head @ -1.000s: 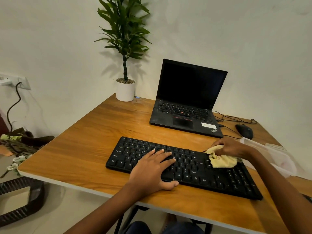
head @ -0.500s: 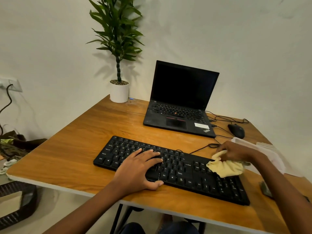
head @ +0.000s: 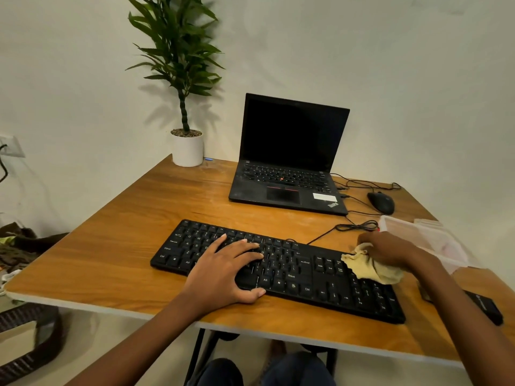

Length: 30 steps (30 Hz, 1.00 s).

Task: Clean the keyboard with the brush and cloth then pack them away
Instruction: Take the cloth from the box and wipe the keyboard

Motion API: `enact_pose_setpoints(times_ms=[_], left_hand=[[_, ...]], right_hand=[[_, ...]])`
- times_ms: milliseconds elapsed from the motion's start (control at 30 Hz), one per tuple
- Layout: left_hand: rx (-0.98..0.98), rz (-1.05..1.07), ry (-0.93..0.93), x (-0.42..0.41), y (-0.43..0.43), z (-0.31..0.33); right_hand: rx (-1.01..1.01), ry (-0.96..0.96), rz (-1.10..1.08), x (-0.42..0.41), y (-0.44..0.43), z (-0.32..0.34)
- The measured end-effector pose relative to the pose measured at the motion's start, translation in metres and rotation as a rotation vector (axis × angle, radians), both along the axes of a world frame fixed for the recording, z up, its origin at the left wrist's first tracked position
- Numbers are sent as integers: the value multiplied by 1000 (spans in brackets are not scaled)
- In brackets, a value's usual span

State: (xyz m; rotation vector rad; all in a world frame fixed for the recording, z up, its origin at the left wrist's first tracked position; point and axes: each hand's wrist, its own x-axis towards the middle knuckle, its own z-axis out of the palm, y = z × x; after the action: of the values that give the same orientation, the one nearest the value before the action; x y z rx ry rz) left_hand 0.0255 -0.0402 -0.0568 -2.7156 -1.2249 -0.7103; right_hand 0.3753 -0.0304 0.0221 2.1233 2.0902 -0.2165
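Head view: the black keyboard (head: 306, 274) lies near the front edge of the wooden table (head: 125, 246). Over its right end the right hand (head: 390, 250) bunches a yellow cloth (head: 370, 268) in curled fingers. The left hand (head: 223, 271) rests flat on its middle keys, fingers straight, holding nothing. Behind the keyboard stands an open laptop (head: 289, 162); beyond its right end, a clear plastic container (head: 423, 238).

- You are resting your left hand (head: 223, 271) flat on the middle of the black keyboard (head: 303, 271), fingers straight across the keys.
- Your right hand (head: 390, 250) is bunching the yellow cloth (head: 372, 268) against the keyboard's right end.
- A clear plastic container (head: 426, 236) is sitting just beyond that hand on the wooden table (head: 125, 232).
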Motion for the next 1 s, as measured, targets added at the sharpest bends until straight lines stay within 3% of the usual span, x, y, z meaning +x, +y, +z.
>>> enact_pose_setpoints(times_ms=[267, 400, 567, 833, 1000], left_hand=[[29, -6, -22, 0, 3, -3], [51, 0, -14, 0, 3, -4], [37, -6, -10, -3, 3, -1], [22, -13, -17, -1, 3, -1], [15, -8, 4, -3, 3, 1]], right_hand=[[61, -341, -160, -4, -9, 0], [43, -198, -95, -18, -5, 1], [125, 112, 123, -71, 20, -9], [149, 545, 281, -160, 58, -18], [-51, 522, 290, -142, 68, -4]])
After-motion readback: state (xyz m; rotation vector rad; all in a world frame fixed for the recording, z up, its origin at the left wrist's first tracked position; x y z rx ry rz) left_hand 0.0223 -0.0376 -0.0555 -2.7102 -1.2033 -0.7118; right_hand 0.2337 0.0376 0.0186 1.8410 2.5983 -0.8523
